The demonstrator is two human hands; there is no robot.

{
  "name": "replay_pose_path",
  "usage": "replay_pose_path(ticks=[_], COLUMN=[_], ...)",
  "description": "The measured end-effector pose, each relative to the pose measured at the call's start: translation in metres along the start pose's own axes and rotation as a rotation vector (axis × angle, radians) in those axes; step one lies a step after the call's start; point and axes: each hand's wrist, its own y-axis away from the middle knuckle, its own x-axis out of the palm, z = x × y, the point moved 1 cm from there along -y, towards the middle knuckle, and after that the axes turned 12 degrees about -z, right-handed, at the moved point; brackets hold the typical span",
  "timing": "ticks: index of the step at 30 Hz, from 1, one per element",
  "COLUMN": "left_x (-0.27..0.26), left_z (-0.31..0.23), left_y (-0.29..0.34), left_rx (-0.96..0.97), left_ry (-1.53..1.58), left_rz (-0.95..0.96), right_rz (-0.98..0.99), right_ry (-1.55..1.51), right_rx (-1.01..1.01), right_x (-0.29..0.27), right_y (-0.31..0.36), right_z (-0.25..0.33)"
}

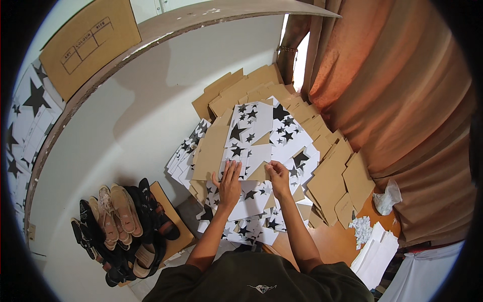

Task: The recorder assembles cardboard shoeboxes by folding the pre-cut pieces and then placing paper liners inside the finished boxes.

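Fingers slightly spread, the left hand (230, 188) should be steadying the starry card (255, 156) while the right hand (279, 178) is pinching its right edge.

Both bare forearms (216, 226) stretch out in front of the torso (261, 274), slanting slightly inward. The left hand (229, 189), ahead of the torso and to its left, lies flat, its fingers (232, 170) extended away from it, one splayed outward. The right hand (279, 180), ahead and slightly right of the torso, is curled, fingertips drawn close together.
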Motion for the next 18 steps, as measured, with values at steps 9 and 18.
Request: replay_pose_path(ticks=[9,18], left_x=[-0.087,-0.15], left_z=[-0.059,-0.15], left_y=[-0.031,0.025], left_rx=[-0.053,-0.446], left_ry=[0.373,0.905], left_rz=[-0.277,-0.229], right_rz=[0.223,0.046], right_ry=[-0.254,-0.092], right_rx=[0.029,0.037], right_x=[-0.022,-0.153], right_y=[0.064,0.111], right_z=[0.104,0.097])
